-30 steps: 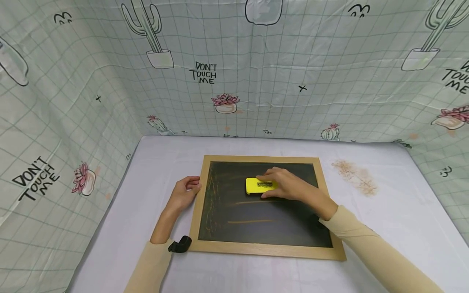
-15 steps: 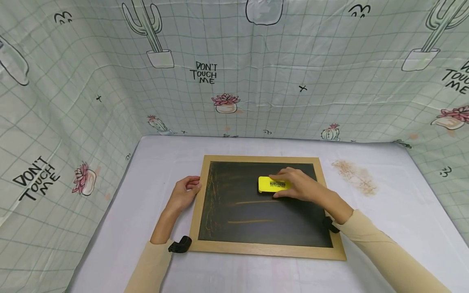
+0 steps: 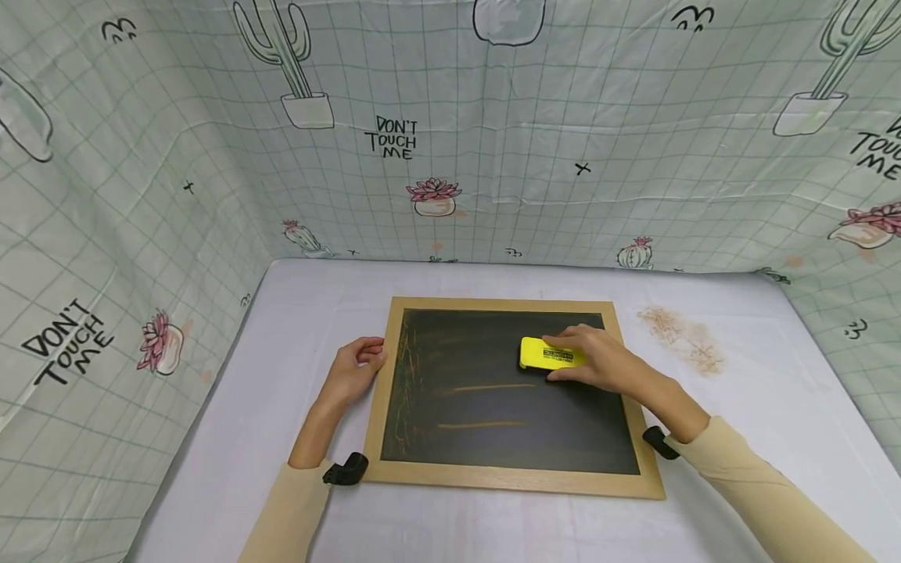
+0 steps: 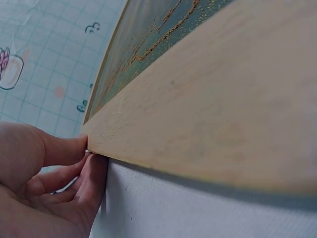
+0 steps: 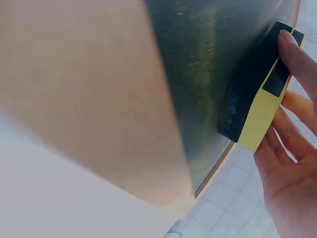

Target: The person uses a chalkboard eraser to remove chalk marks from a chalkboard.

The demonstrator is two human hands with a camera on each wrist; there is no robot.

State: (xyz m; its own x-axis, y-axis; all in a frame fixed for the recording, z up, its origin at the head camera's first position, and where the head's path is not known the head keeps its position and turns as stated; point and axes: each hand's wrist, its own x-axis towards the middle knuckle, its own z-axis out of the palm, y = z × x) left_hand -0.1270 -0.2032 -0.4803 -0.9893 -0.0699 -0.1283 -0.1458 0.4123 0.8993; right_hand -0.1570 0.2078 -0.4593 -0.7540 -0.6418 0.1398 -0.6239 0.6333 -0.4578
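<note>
A wood-framed chalkboard (image 3: 436, 446) lies on the white table. My right hand (image 3: 598, 360) grips a yellow and black board eraser (image 3: 547, 353) between thumb and fingers on the upper right part of the black surface. In the right wrist view, the black felt side of the eraser (image 5: 252, 79) faces the board. My left hand (image 3: 353, 371) pinches the left edge of the wooden frame, its thumb (image 4: 67, 149) at the frame's edge and the fingers lower down. Two orange chalk lines (image 3: 486, 407) cross the middle of the board, and faint orange streaks (image 3: 404, 391) run down its left side.
Brownish dust (image 3: 681, 340) is smeared on the tabletop (image 3: 493, 528) to the right of the board. A cactus-print cloth (image 3: 521, 156) hangs behind and at both sides. Black wrist devices sit at the left cuff (image 3: 346, 469) and right cuff (image 3: 660, 442).
My right hand has slid the eraser to the right across the upper board. The left hand has stayed at the frame's left edge, and the two chalk lines look the same.
</note>
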